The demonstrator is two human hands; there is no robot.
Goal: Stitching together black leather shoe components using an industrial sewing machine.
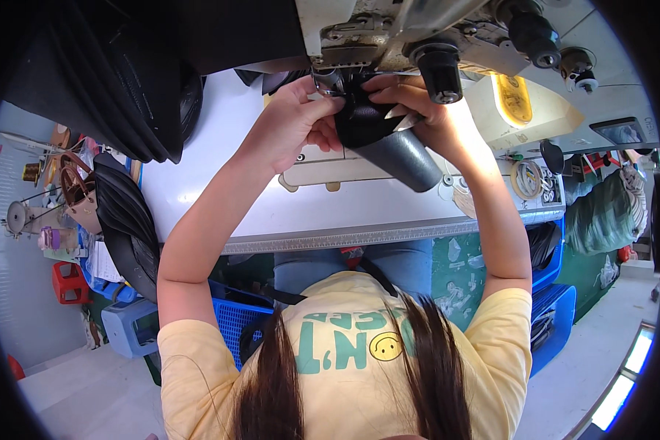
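Here, both hands' fingers gripping black piece (363,117), seemingly pointing toward sewing machine (389,29).

Black workpiece (367,121): matt, leather-like, smooth. Sewing machine (389,33): painted metal, dull sheen, with glossy black plastic knobs (438,70). Table (235,191): smooth pale laminate. Crates (235,323): blue perforated plastic.

Person, seen from above: pale yellow short-sleeved T-shirt (345,367) with green block lettering and a small yellow smiley print; blue jeans (389,265); long dark hair (433,367) in two falls; bare forearms; a thin dark strap (378,275) across the lap.
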